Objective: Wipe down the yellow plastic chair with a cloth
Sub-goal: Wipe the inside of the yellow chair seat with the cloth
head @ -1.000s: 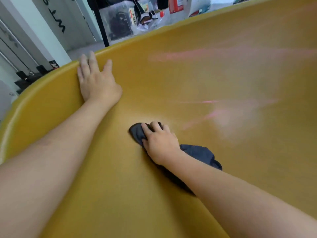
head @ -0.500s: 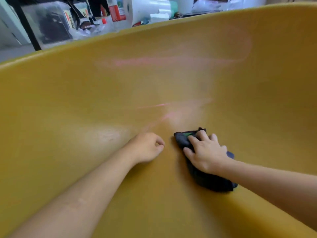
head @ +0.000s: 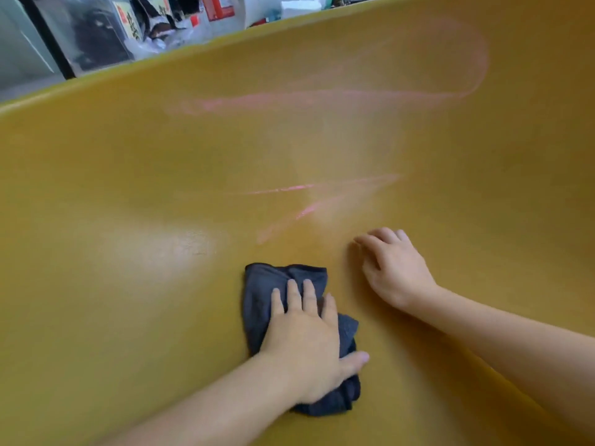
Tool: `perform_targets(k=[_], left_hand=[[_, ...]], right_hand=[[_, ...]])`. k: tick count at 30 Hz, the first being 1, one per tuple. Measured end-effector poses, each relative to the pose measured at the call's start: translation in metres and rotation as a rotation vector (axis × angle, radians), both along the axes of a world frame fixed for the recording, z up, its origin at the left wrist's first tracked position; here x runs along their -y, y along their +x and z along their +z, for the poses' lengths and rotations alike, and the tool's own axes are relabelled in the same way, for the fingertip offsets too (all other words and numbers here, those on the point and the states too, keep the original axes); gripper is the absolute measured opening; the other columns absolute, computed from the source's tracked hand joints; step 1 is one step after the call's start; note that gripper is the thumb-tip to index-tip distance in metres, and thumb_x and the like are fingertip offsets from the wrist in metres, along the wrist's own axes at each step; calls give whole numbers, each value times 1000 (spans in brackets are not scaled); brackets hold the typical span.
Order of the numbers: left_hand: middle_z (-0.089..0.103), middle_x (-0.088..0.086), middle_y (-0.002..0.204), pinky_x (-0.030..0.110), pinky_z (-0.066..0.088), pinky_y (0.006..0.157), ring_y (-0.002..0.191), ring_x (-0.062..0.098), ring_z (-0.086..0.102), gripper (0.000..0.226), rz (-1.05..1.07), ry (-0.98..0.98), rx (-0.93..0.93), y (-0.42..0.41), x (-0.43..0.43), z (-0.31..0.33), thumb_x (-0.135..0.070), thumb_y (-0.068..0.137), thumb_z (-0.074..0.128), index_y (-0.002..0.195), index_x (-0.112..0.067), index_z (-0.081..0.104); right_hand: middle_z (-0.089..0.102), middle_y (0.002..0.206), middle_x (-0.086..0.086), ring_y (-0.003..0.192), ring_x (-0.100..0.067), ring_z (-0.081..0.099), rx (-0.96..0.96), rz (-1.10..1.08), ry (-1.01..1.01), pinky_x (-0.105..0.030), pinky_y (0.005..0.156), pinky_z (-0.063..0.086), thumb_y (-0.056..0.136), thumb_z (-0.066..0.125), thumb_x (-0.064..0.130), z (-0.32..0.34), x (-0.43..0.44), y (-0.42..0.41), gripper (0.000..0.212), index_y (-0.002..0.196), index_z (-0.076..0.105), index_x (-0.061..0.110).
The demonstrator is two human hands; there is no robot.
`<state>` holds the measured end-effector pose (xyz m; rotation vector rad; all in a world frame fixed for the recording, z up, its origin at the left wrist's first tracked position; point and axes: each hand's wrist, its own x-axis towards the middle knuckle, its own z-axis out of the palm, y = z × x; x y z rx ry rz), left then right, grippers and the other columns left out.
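Left hand point(head: 302, 336): flat on the cloth point(head: 267, 284), fingers straight, thumb out to the side, and I'm pressing down.
Right hand point(head: 396, 268): at two o'clock from the cloth, near it but apart. The fingers are loosely bent with the tips on the plastic, and it holds nothing.
Cloth: dark blue-grey, soft and bunched into folds. It sits at six o'clock in my view, low in the dip of the chair point(head: 128, 175).
Chair: fills the view. It's hard, smooth, moulded yellow plastic, curved like a scoop, with the rim arcing from nine round to one o'clock.
Sheen: there's a pale glossy patch at ten o'clock from the cloth. I can't tell whether it's damp or just light.
Marks: pink streaks point(head: 257, 99), one long with a loop at twelve to one o'clock, and shorter ones just above the cloth.
Progress: early to middle, I'd say. The streaks are not yet wiped, so the upper shell is left to do.
Beyond the rim: blurred boxes point(head: 96, 37) at eleven o'clock.
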<state>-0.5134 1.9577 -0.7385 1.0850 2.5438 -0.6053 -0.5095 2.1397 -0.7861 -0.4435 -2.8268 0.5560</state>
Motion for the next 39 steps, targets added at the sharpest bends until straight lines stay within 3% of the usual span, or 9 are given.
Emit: perform_targets(k=[3, 7, 14, 19, 22, 27, 32, 35, 39], left_hand=[[-9, 4, 161, 46, 2, 119, 147, 26, -8, 72, -118, 88, -175, -57, 37, 1, -56, 96, 25, 152, -21, -2], [0, 6, 161, 41, 7, 119, 148, 22, 1, 72, 283, 303, -530, -157, 66, 28, -55, 95, 31, 153, -18, 8], [24, 0, 158, 34, 11, 117, 145, 19, 20, 65, -340, 378, -54, -53, 16, -18, -57, 92, 31, 148, -25, 30], [27, 3, 156, 42, 22, 114, 143, 21, 26, 75, -101, 351, -656, -193, 57, 27, -44, 85, 62, 147, -18, 31], [17, 1, 160, 42, 9, 117, 146, 21, 14, 68, 71, 493, -568, -183, 43, 11, -54, 92, 32, 149, -19, 26], [45, 1, 146, 38, 38, 104, 128, 23, 47, 63, -535, 311, -210, -123, 49, -18, -52, 83, 34, 137, -22, 47], [42, 9, 148, 44, 31, 100, 127, 31, 45, 60, -210, 390, -792, -242, 81, 59, -30, 80, 61, 136, -15, 47], [27, 1, 156, 43, 18, 105, 136, 27, 31, 64, -10, 536, -610, -200, 55, 28, -54, 86, 39, 140, -21, 42], [27, -9, 156, 40, 29, 107, 135, 17, 30, 61, -463, 289, -241, -134, 49, -10, -52, 86, 36, 143, -32, 35]], right_hand=[[35, 149, 0, 135, -25, 30, 37, 260, 228, -40, 89, 33, 83, 12, 29, -7, 12, 1, 62, 139, 40, 31], [34, 150, 6, 134, -21, 33, 50, 243, 240, -39, 87, 32, 83, 13, 33, -8, 15, -1, 60, 138, 38, 33], [53, 122, -6, 104, -31, 49, -20, 117, 170, -41, 76, 44, 75, 25, 32, -2, 27, -33, 56, 123, 54, 22], [37, 150, -1, 137, -24, 35, 49, 215, 271, -42, 97, 24, 81, 20, 32, -13, 31, -29, 63, 142, 39, 29], [44, 148, -3, 136, -22, 41, 72, 198, 303, -42, 97, 22, 88, 29, 41, -15, 32, -30, 52, 137, 47, 33], [49, 143, -3, 133, -21, 44, 55, 196, 273, -46, 100, 32, 91, 30, 44, -17, 36, -25, 48, 133, 49, 29], [51, 141, -4, 131, -22, 48, 46, 196, 276, -44, 100, 25, 91, 30, 42, -18, 38, -22, 50, 133, 51, 27], [53, 136, 0, 129, -21, 49, 28, 183, 238, -45, 101, 29, 89, 30, 42, -14, 41, -23, 47, 129, 51, 28], [56, 125, 3, 124, -20, 52, 24, 155, 206, -49, 97, 41, 87, 32, 41, -4, 44, -19, 42, 122, 52, 28]])
